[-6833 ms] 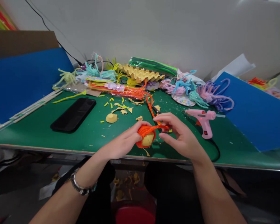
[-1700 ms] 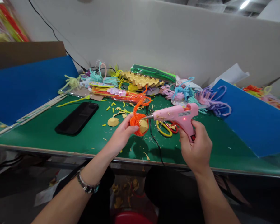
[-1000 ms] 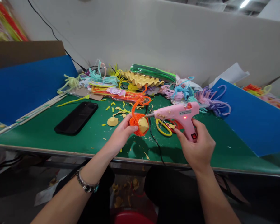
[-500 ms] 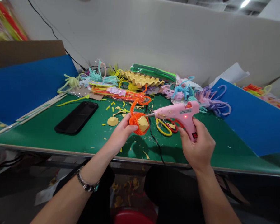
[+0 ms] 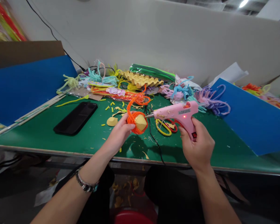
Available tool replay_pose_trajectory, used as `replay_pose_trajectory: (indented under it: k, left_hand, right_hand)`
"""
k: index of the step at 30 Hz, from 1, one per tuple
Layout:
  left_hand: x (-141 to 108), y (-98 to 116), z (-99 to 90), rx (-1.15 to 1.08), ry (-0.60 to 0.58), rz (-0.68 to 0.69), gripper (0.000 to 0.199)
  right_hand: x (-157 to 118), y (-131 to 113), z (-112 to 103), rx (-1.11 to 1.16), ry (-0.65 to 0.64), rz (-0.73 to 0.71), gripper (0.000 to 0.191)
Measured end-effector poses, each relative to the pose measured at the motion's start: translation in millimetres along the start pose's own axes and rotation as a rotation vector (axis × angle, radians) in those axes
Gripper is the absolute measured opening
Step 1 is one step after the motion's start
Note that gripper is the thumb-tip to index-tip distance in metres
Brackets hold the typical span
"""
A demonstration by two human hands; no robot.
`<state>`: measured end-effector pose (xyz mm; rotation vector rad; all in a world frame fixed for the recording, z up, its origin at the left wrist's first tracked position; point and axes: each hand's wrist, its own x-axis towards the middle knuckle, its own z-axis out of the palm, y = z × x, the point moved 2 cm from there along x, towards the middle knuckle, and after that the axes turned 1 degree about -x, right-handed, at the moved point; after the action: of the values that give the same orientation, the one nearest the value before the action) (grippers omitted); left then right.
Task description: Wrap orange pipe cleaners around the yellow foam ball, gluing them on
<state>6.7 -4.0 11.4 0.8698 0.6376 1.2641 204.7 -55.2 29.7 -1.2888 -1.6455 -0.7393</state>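
Observation:
My left hand is closed on a yellow egg-carton cup with orange pipe cleaner wound around its rim. A loose tail of the pipe cleaner rises in a loop behind the cup. In my right hand is a pink hot glue gun, held by its handle, its small light glowing red. The metal nozzle points left, close to the cup's right edge; whether it touches I cannot tell. Below the gun's barrel lie scissors with yellow and red handles. Another cut carton cup rests left of the held one.
A black phone lies on the green table. Blue boards stand at both sides. Along the back are pipe-cleaner bundles and an egg carton. A black cord runs over the table's front edge. Scraps are scattered around.
The wrapped cup has shifted slightly left and turned a little in my left hand, leaving a small gap toward the nozzle. The glue gun has barely moved.

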Motion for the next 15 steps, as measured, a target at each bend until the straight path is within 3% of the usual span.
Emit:
replay_pose_trajectory:
  k: [4,15]
  left_hand:
    - [0.3,-0.7,-0.4,0.007,-0.006,-0.002,0.029]
    - [-0.2,0.9,-0.1,0.021,0.006,-0.031,0.055]
  right_hand:
    - [0.3,-0.4,-0.6,0.002,0.007,-0.006,0.023]
    - [1.3,0.1,-1.7,-0.012,0.0,-0.023,0.02]
